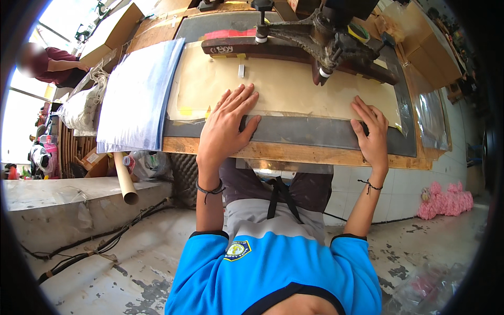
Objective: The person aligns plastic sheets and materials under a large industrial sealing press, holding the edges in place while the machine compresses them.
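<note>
The large tan paper sheet point(310, 92), rectangular and flat, lies on a dark grey mat point(299, 130) atop a table with a pale brown wooden edge point(304, 154). Its near edge sits back from that wooden edge, leaving a strip of mat exposed. The bare left hand point(231, 118) is palm down across the near edge of the sheet, fingers extended on the paper and thumb spread wide over the mat. The bare right hand point(373, 131) is at the right part of the same edge, palm down, fingers extended and slightly bent, thumb set apart; whether its palm touches the mat cannot be told. A small, pale grey rectangular piece point(241, 71) lies on the sheet just beyond the left fingertips. Across the far part of the sheet runs a dark reddish-brown bar point(231, 47), beneath a worn black metal bracket point(328, 37) with clamp knobs. Left of the sheet is a stack of translucent bluish-white sheets point(139, 94), overhanging the table's near edge. Below it, a brown cardboard tube point(125, 181) projects at a tilt. Farther left, another person in a dark red top point(58, 65) stands near a bundle of white cord point(86, 102). A fluffy pink bundle point(445, 200) rests on the floor at right.
</note>
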Demonstrator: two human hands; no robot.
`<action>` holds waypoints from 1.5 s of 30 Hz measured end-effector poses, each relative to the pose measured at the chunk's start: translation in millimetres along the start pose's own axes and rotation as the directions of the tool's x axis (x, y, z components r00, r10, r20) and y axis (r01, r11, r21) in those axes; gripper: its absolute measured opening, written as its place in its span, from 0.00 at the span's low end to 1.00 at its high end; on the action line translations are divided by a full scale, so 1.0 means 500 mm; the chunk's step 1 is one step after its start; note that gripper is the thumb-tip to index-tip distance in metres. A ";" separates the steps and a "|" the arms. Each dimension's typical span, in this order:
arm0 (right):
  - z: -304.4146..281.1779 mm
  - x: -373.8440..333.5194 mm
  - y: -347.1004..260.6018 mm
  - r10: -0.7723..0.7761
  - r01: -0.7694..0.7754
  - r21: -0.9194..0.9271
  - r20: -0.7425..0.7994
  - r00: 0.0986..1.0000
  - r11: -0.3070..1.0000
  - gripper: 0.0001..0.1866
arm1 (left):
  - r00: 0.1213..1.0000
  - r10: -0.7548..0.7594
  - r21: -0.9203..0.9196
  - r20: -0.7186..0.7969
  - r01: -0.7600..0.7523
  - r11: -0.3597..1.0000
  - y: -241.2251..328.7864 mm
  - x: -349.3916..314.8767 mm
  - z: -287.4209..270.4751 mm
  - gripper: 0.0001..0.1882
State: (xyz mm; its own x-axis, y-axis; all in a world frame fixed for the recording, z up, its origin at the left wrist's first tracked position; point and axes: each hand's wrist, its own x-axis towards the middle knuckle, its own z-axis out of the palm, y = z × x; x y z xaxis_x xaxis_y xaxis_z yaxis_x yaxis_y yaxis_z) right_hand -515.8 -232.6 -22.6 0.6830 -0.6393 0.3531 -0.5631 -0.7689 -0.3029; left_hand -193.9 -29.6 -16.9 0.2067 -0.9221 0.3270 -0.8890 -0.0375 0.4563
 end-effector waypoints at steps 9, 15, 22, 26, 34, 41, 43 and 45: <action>-0.004 0.003 0.003 0.020 -0.020 0.002 0.033 0.999 1.000 0.25 | 1.000 -0.008 0.018 0.016 0.007 1.000 0.000 0.005 0.000 0.28; -0.003 0.004 -0.005 0.031 -0.032 0.025 0.027 0.999 0.999 0.25 | 1.000 -0.005 0.052 0.028 0.003 0.999 -0.002 0.000 -0.004 0.28; -0.005 -0.002 -0.010 0.052 -0.053 0.042 0.038 0.998 0.998 0.26 | 0.998 -0.009 0.044 0.058 0.006 0.999 0.003 -0.004 -0.011 0.28; -0.002 0.002 -0.011 0.044 -0.046 0.045 0.042 0.998 0.998 0.25 | 0.998 -0.002 0.040 0.062 0.000 0.999 -0.004 -0.008 -0.012 0.27; -0.007 -0.008 0.001 0.012 -0.012 0.035 -0.009 1.000 0.999 0.22 | 1.000 -0.009 0.009 0.017 0.008 1.000 0.008 0.004 -0.004 0.27; 0.001 -0.002 0.004 -0.001 0.002 0.034 -0.023 1.000 0.999 0.22 | 1.000 0.015 0.045 0.005 -0.015 0.999 0.004 0.003 -0.003 0.26; -0.004 0.000 0.002 0.002 0.000 0.035 -0.036 0.999 0.999 0.23 | 1.000 0.020 0.035 -0.006 -0.020 0.999 0.006 0.010 0.000 0.25; -0.004 0.000 0.002 -0.003 0.004 0.034 -0.037 0.999 0.999 0.23 | 1.000 0.002 0.032 0.001 -0.002 0.999 0.007 0.008 0.004 0.26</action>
State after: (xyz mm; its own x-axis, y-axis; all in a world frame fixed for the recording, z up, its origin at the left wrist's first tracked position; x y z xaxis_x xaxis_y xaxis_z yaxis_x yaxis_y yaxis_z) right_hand -517.1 -233.3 -21.1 0.6668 -0.6371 0.3865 -0.5444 -0.7707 -0.3312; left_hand -197.0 -34.1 -15.6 0.2043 -0.9225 0.3274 -0.9022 -0.0476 0.4288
